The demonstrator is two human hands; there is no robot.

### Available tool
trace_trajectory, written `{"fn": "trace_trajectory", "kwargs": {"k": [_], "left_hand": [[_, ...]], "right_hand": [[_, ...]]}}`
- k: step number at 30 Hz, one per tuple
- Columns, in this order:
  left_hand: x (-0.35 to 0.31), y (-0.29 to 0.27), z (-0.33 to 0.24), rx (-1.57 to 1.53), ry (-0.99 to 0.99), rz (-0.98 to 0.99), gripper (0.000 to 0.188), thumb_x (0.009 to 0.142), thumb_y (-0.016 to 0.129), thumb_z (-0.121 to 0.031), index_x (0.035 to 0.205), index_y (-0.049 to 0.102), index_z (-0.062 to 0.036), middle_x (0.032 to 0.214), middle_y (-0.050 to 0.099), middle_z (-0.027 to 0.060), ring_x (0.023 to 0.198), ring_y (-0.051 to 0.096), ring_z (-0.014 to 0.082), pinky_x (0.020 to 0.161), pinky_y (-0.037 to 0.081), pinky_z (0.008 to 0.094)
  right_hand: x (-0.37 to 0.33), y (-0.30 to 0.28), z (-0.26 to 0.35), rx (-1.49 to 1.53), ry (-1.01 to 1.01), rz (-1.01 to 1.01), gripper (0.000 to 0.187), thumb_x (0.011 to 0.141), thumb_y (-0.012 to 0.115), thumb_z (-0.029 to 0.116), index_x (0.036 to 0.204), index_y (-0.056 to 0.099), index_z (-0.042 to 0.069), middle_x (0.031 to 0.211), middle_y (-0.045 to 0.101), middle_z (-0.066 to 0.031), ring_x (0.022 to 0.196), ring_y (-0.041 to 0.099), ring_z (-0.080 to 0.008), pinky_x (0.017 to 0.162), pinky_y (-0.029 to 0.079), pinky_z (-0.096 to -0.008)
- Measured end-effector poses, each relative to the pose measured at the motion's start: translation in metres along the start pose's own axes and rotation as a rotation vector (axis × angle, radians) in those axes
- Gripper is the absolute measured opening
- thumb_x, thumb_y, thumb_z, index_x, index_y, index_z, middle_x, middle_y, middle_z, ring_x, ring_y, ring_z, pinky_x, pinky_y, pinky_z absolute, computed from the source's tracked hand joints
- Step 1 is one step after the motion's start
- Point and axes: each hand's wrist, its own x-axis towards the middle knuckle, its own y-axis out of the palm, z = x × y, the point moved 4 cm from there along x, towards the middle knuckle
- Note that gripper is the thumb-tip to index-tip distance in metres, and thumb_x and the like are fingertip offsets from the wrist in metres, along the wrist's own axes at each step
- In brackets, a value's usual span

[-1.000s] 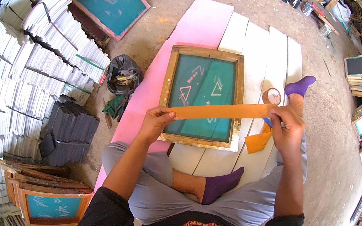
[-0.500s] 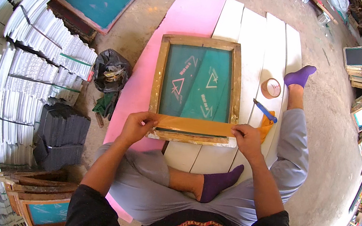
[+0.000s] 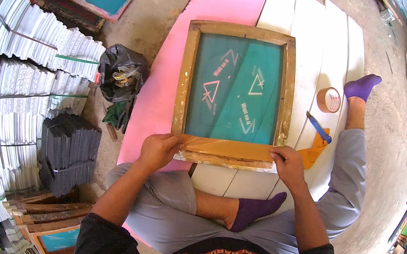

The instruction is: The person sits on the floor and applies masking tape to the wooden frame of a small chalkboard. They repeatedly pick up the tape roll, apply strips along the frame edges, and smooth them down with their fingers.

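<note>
Framed screen [image 3: 236, 89] on pink-and-white boards [image 3: 308, 58], brownish floor [image 3: 392, 117], white stacks [image 3: 25, 81] at left

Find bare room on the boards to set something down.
Bare: the pink board left of the screen, beyond the left hand; the white boards between screen and tape roll. Crowded: by the screen's lower right corner, where right hand, orange piece and cutter cluster.

Both forearms [image 3: 119, 188] reach forward; the left hand [image 3: 158, 151] and the right hand [image 3: 289, 166] pinch with their fingertips [image 3: 276, 155], other fingers seemingly curled.
</note>
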Motion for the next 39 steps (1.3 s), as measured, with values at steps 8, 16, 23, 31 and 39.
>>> {"fn": "trace_trajectory", "kwargs": {"k": [8,16,23,31,39], "left_hand": [[-0.010,0.016,0.000,0.009,-0.011,0.022,0.011,0.086,0.074,-0.017,0.096,0.078,-0.0142,0.089,0.076,0.0106,0.078,0.073,0.0317,0.071,0.059,0.0429],[-0.024,-0.001,-0.027,-0.006,0.033,0.090,0.009,0.081,0.071,-0.010,0.089,0.075,-0.0101,0.084,0.072,0.0088,0.077,0.070,0.0272,0.068,0.057,0.0408],[-0.012,0.001,-0.025,0.083,0.055,0.099,0.016,0.079,0.068,-0.006,0.094,0.074,-0.0077,0.089,0.072,0.0099,0.077,0.069,0.0273,0.069,0.057,0.0404],[0.005,0.011,-0.014,0.113,-0.036,0.119,0.018,0.080,0.068,-0.007,0.096,0.076,-0.0124,0.095,0.073,0.0077,0.083,0.069,0.0303,0.072,0.057,0.0440],[0.010,0.015,-0.015,0.195,-0.006,0.176,0.020,0.080,0.065,-0.007,0.095,0.075,-0.0138,0.092,0.070,0.0072,0.084,0.069,0.0306,0.072,0.058,0.0439]], "right_hand": [[-0.011,0.004,0.002,-0.189,0.033,0.073,0.018,0.088,0.069,0.012,0.101,0.075,0.003,0.096,0.072,-0.0187,0.089,0.069,-0.0385,0.079,0.055,-0.0459],[-0.053,-0.006,0.002,-0.041,0.143,0.114,0.016,0.087,0.068,0.005,0.101,0.074,0.002,0.097,0.072,-0.0187,0.090,0.070,-0.0378,0.081,0.056,-0.0437],[-0.030,-0.001,0.001,-0.133,0.002,0.042,0.014,0.087,0.067,0.007,0.100,0.072,0.003,0.092,0.070,-0.0170,0.086,0.068,-0.0377,0.076,0.056,-0.0454],[0.014,0.003,0.004,-0.364,-0.018,0.105,0.011,0.086,0.069,0.009,0.096,0.075,0.006,0.088,0.070,-0.0128,0.082,0.069,-0.0336,0.071,0.055,-0.0427],[0.007,0.009,0.012,-0.428,-0.024,0.110,0.013,0.085,0.069,0.005,0.096,0.076,0.007,0.091,0.071,-0.0121,0.083,0.070,-0.0325,0.072,0.056,-0.0413]]}}
